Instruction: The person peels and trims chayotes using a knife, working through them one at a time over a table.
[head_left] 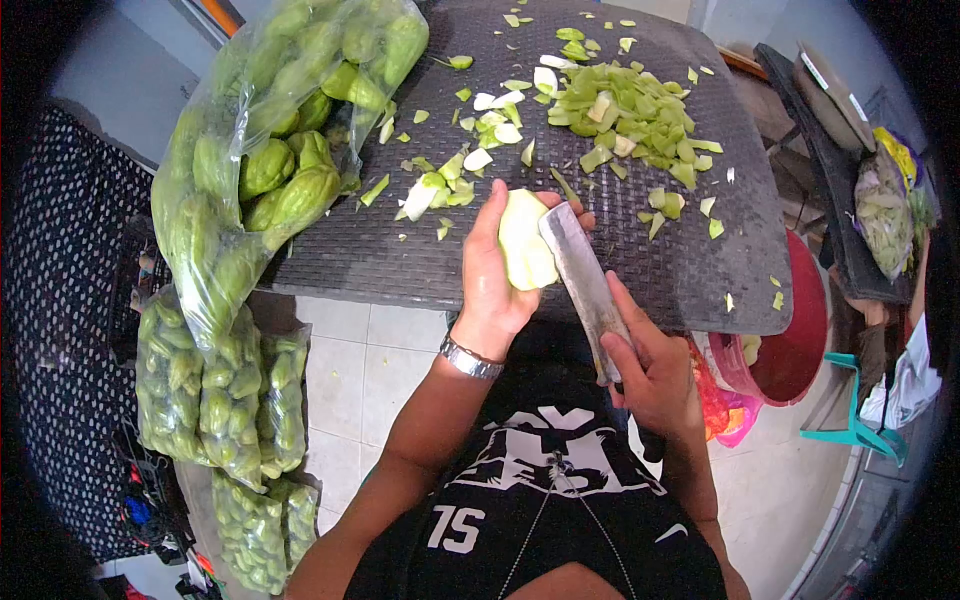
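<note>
A pale, peeled chayote (525, 240) rests in my left hand (490, 285), held over the near edge of the dark woven-pattern table (400, 270). My fingers curl round its far side, and a metal watch sits on that wrist. In my right hand (655, 370) is a knife (585, 275) with a broad, worn blade; its handle is mostly hidden by the fingers. The blade's tip end lies against or very close to the chayote's right side. Beyond the hands, a heap of green peel pieces (630, 115) covers part of the table, with smaller scraps (435, 190) scattered to the left.
A large clear bag of green chayotes (290, 180) lies open on the table's left. Several filled bags (225, 400) stack below it. At right are a red tub (795, 320), a teal stool (850, 420) and a dark shelf (840, 190) with bagged vegetables (885, 210).
</note>
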